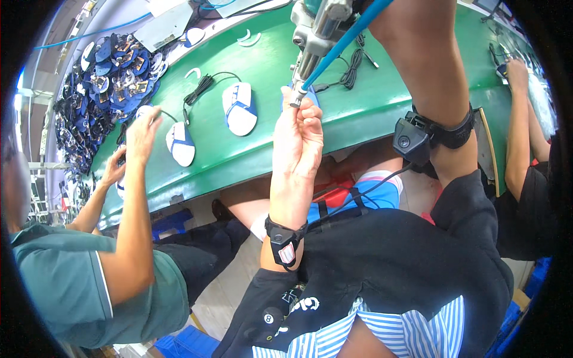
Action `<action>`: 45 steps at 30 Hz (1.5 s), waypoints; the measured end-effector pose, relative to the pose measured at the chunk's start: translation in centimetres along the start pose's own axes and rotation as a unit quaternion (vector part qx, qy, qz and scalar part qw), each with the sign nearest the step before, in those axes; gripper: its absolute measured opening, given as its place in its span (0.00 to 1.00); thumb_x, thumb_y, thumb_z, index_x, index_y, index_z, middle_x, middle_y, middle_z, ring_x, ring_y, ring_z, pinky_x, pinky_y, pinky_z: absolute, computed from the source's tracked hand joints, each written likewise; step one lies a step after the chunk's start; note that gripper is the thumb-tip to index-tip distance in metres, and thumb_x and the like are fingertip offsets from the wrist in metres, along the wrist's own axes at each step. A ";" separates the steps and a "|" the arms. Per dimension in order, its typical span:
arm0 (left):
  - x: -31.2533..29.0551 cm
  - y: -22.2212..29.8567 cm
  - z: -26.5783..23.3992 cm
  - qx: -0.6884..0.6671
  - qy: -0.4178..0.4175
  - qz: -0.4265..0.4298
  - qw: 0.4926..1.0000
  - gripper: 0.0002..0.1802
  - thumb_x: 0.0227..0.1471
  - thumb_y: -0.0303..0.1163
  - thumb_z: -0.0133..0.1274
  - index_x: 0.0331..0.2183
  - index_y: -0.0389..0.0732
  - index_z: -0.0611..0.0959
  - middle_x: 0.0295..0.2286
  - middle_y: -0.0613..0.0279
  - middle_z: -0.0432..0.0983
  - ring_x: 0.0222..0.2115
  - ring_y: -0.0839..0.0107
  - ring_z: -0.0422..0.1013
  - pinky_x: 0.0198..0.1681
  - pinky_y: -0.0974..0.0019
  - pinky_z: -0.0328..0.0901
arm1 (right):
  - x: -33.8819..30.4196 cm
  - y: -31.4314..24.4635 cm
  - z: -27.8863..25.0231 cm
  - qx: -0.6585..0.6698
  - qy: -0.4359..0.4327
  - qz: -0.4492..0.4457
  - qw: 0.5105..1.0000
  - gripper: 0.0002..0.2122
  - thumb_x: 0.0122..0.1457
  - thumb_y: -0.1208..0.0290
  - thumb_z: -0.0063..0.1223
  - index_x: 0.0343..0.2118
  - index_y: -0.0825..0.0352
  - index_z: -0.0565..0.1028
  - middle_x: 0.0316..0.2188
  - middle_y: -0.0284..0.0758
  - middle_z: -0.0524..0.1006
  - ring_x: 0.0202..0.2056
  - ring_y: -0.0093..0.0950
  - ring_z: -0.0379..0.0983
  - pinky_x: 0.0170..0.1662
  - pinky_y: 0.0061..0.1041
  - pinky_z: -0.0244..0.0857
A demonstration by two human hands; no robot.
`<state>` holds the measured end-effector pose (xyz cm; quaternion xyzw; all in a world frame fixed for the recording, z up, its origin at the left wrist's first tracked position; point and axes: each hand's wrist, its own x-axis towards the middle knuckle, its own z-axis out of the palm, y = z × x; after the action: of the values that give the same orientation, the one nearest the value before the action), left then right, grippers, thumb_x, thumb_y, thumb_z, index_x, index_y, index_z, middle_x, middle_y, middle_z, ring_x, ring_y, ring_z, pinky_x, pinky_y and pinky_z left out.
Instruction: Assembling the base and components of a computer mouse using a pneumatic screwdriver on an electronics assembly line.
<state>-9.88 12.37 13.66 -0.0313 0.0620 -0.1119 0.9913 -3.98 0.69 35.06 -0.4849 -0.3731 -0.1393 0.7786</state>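
My left hand [298, 143] is raised over the front of the green bench, its fingers curled and pinched at the metal tip of a screwdriver-like power tool [322, 30]. What lies between the fingertips is too small to make out. The tool hangs down from the top edge, with a blue air hose [352, 36] running beside it. Partly hidden behind my left hand is a blue and white computer mouse [313, 98] on the bench. My right forearm [424, 65] reaches up past the top edge, and the right hand is outside the picture.
Two blue-white mice [240, 110] [180, 144] lie left on the green bench [262, 65], near coiled black cables [198, 89]. A heap of blue mouse parts [113, 77] fills the far left. Co-workers' hands work at left [140, 134] and right [517, 77]. White curved strips [250, 40] lie behind.
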 end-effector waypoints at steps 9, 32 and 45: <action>-1.4 -1.5 3.0 0.394 0.026 0.272 0.877 0.14 0.61 0.29 0.56 0.46 0.32 0.79 0.44 0.51 0.77 0.43 0.66 0.75 0.55 0.61 0.69 | 0.3 -2.1 0.2 0.012 0.007 -0.008 1.000 0.27 0.63 0.42 0.48 0.36 0.69 0.67 0.16 0.23 0.62 0.15 0.11 0.58 0.21 0.12 0.55; -3.8 -0.7 4.2 0.723 -0.034 0.506 0.468 0.06 0.51 0.19 0.60 0.35 0.32 0.84 0.32 0.55 0.78 0.34 0.62 0.75 0.41 0.64 0.68 | 0.0 -2.6 0.7 0.052 -0.010 -0.028 0.998 0.24 0.63 0.45 0.51 0.34 0.68 0.66 0.17 0.25 0.63 0.14 0.12 0.57 0.20 0.13 0.55; -5.6 3.9 1.1 0.672 0.078 0.449 0.584 0.03 0.59 0.23 0.56 0.35 0.34 0.80 0.31 0.67 0.76 0.32 0.81 0.70 0.38 0.76 0.65 | 0.3 -2.8 0.1 -0.044 0.044 -0.066 0.996 0.23 0.62 0.46 0.54 0.32 0.66 0.69 0.15 0.21 0.63 0.13 0.10 0.61 0.17 0.12 0.55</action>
<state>-14.30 17.49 15.06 0.6839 0.0523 0.3357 0.6456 -5.46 -0.54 37.15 -0.4866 -0.3631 -0.2275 0.7613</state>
